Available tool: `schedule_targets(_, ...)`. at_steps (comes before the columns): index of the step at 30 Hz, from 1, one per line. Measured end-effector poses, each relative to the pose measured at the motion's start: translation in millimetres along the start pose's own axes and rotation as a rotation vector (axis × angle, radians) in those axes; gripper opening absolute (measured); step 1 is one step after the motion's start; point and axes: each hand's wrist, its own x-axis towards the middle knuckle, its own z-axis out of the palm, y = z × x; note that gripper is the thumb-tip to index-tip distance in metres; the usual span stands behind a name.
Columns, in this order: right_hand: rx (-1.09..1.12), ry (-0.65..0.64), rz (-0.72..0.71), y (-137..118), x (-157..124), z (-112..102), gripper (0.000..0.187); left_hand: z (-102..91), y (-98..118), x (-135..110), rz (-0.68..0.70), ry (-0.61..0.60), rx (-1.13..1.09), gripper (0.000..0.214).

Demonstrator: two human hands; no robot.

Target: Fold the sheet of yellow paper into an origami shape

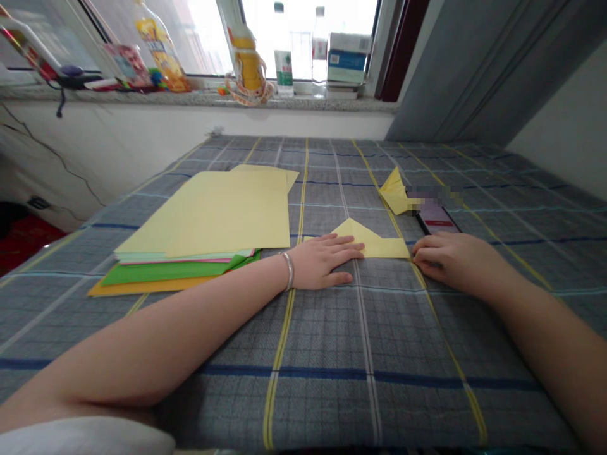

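4 bottles (283, 54) on windowsill (199, 99), 1 yellow-filled, left hand (322, 260) on yellow paper (379, 248)

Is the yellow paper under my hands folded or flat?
Folded: the yellow paper forms an angled peak, not a flat rectangle, beneath the left hand.

Daylight fills a window (303, 38) over a speckled stone sill (199, 100) and cracked white wall (95, 151), a grey curtain (469, 69) at right.

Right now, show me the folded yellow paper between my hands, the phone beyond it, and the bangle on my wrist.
Folded yellow paper (374, 245): head view, on its flat middle.
Phone (435, 218): head view, on its lit screen.
Silver bangle (287, 270): head view, on its curved outer band.
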Motion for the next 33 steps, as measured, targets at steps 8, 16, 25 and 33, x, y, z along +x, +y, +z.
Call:
schedule_targets(8,0.084,0.088,0.109,-15.7,23.0,2.3,0.016,2.6,-1.4,0.4,0.031,0.045,0.018,0.051)
schedule_targets(16,0.065,-0.002,0.141,-63.2,63.7,23.2,0.014,4.8,-6.3,2.6,0.105,0.116,0.087,0.048)
schedule_targets(25,0.127,0.036,0.139,-58.6,61.0,30.4,0.013,-5.4,-14.5,0.7,0.203,0.109,0.218,0.039)
schedule_targets(33,0.168,0.008,0.178,-58.4,61.1,29.7,0.012,-16.8,-16.8,-10.9,0.167,0.084,0.257,0.030)
